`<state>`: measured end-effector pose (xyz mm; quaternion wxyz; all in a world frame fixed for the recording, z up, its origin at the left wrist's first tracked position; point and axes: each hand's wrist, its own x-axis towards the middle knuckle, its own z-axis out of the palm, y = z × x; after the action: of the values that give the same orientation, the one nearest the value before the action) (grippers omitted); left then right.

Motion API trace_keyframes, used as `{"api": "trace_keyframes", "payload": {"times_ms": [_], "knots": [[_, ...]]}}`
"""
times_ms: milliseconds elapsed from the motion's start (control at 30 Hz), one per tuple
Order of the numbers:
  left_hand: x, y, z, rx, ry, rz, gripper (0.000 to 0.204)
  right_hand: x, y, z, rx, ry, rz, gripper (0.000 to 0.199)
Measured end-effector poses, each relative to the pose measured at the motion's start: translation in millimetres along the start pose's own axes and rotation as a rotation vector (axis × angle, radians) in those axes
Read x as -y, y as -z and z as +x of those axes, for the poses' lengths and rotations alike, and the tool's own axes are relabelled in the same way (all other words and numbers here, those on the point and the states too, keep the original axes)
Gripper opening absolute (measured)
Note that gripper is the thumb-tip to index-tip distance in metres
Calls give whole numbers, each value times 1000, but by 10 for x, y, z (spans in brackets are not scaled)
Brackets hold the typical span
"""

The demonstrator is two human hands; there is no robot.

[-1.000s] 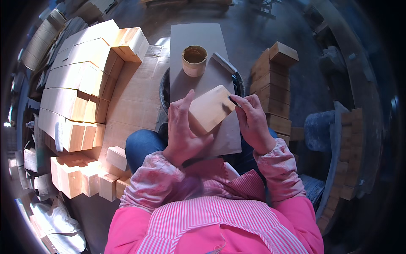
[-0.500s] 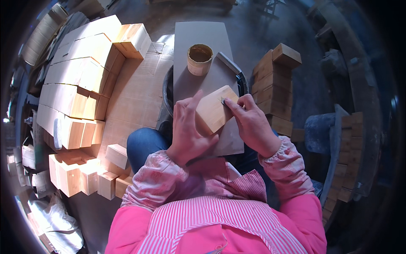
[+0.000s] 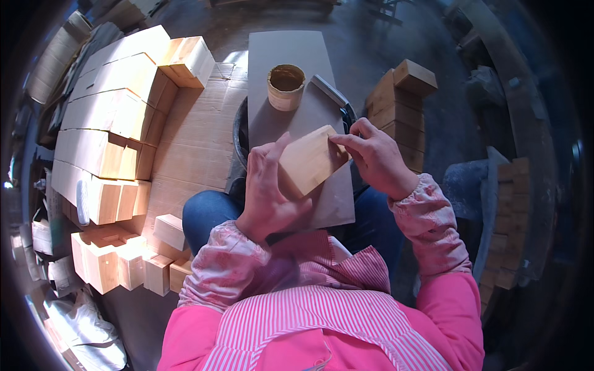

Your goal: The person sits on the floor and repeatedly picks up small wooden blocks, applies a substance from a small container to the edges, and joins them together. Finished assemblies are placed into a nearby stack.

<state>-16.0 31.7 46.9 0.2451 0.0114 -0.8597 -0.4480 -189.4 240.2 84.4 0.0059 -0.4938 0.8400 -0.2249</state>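
A pale wooden block [image 3: 308, 162] is held tilted above a narrow board across my lap. My left hand [image 3: 266, 195] grips it from the left, thumb along the near edge and fingers at the far side. At the block's upper right corner, my right hand [image 3: 385, 154] has its thumb and forefinger drawn together, the tips touching or just over the wood. Whatever lies between those fingertips is too small to make out. Farther off on the board [image 3: 288, 46] stands a round tub [image 3: 285, 99] with brownish residue inside, and a grey metal bar [image 3: 330, 91] lies to its right.
Stacked wooden blocks [image 3: 117, 102] rest on flattened cardboard [image 3: 192, 136] at the left, with several loose blocks [image 3: 158, 272] nearer me. Another row of blocks [image 3: 402, 120] stands to the right of the board. A bluish container [image 3: 464, 188] and more stacked blocks [image 3: 510, 216] are farther right.
My right hand has shifted up and to the right, from the block's face to its corner. The dark spot under its fingertips no longer shows. My left hand keeps its grip.
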Motion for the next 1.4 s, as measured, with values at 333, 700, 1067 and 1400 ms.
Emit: {"api": "trace_keyframes", "payload": {"times_ms": [333, 700, 1067, 1400], "knots": [[54, 19, -21, 9, 1, -44, 116, 304, 19, -63, -41, 60, 95, 40], [158, 103, -20, 45, -24, -63, 115, -29, 30, -78, 37, -26, -112, 34], [488, 291, 27, 177, 143, -306, 111, -204, -625, -43, -94, -556, 1232, 29], [675, 99, 2, -27, 88, -257, 56, 56, -609, -469, -144, -406, 926, 32]]}}
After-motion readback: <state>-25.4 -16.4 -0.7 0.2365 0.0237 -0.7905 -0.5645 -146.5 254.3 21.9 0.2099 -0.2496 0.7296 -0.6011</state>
